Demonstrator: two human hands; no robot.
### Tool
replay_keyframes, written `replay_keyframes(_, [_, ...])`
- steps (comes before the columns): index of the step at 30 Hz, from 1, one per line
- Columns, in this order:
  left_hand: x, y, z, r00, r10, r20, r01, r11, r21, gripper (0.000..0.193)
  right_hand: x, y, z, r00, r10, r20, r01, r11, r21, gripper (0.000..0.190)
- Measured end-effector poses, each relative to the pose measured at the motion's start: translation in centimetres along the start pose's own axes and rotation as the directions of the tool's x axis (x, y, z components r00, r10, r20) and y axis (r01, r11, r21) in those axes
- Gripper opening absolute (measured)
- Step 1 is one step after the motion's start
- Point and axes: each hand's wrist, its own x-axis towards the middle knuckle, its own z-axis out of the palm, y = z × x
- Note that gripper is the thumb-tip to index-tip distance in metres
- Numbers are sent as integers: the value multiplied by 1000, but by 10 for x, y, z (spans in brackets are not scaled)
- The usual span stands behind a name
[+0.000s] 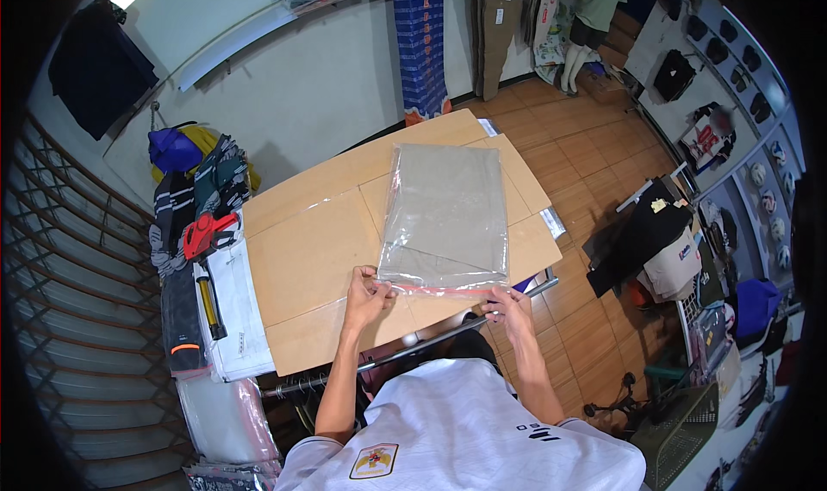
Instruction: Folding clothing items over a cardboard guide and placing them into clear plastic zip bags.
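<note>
A clear plastic bag with a folded grey-beige garment inside lies flat on a cardboard sheet. Along its near edge runs a red strip. My left hand pinches the near left corner of the bag between thumb and fingers. At the near right corner my right hand holds the same edge, its fingers curled. Both hands are close to the near side of the cardboard.
Left of the cardboard are a red tape dispenser, a black-and-yellow tool and stacked plastic packs. A metal rail runs along the near edge. To the right stands a rack with clothes; a mannequin is farther back.
</note>
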Motion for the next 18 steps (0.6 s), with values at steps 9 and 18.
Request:
replay_keyframes(9, [-4, 3, 6, 999, -34, -35, 35, 999, 25, 36, 5, 16, 4, 1000, -20, 5, 20, 1000, 13, 31])
replay_keyframes(18, [-3, -4, 5, 999, -14, -44, 15, 1000, 10, 36, 2, 12, 17, 1000, 16, -1, -16, 1000, -26, 36])
